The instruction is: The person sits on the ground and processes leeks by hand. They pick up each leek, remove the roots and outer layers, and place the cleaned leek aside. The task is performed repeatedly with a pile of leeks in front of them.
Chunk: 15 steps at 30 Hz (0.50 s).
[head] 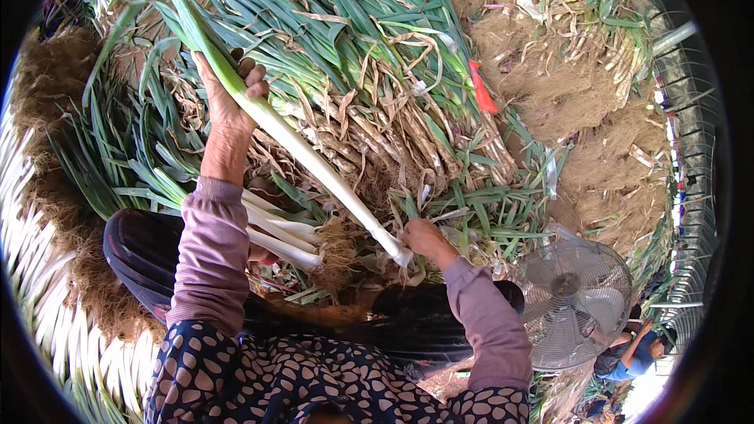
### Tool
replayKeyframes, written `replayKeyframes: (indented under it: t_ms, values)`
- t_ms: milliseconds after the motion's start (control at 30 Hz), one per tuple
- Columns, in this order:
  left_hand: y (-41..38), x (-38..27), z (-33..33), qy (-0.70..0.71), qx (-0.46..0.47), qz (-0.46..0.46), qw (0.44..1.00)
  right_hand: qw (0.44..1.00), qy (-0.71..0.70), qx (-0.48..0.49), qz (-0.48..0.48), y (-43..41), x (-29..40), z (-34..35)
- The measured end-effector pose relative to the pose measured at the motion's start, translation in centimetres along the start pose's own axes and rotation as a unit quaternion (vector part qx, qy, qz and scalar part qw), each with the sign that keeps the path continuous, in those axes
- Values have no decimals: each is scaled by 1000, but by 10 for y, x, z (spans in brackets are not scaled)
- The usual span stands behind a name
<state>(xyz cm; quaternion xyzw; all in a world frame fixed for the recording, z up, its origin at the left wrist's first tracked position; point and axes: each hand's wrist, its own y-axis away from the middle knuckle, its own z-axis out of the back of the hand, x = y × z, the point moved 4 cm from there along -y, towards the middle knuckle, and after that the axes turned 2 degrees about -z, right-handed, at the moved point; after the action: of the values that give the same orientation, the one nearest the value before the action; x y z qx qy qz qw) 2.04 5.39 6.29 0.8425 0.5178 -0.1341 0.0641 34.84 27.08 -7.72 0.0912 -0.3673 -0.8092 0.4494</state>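
Observation:
My left hand (227,97) is closed around a long leek-like green onion (312,159) where its white shank turns green. The stalk slants down to the right, its leaves beyond my hand at the upper left. Beside the root end, my right hand (429,240) has its fingers curled on a strip of green leaf (410,205); the fingertips are partly hidden. Under my left forearm lie several white-shanked onions (288,241) with bushy roots (336,250). Ahead spreads a heap of unpeeled onions (377,123) with dry brown skins and green tops.
A caged fan (568,300) stands close to my right arm. Trimmed white onions (53,306) are stacked along the left. A red scrap (483,88) lies by the heap. Root litter (542,76) covers the ground at right. Another person (633,353) sits beyond the fan.

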Motion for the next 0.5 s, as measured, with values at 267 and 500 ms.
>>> replayKeyframes:
  t_ms: [267,500]
  values:
    - [-50,-26,35,90,-4,56,994,491,-853,-15,173,63,91,69]
    - [38,98,49,-90,-127,169,973,392,-912,-75,88,7,148,92]
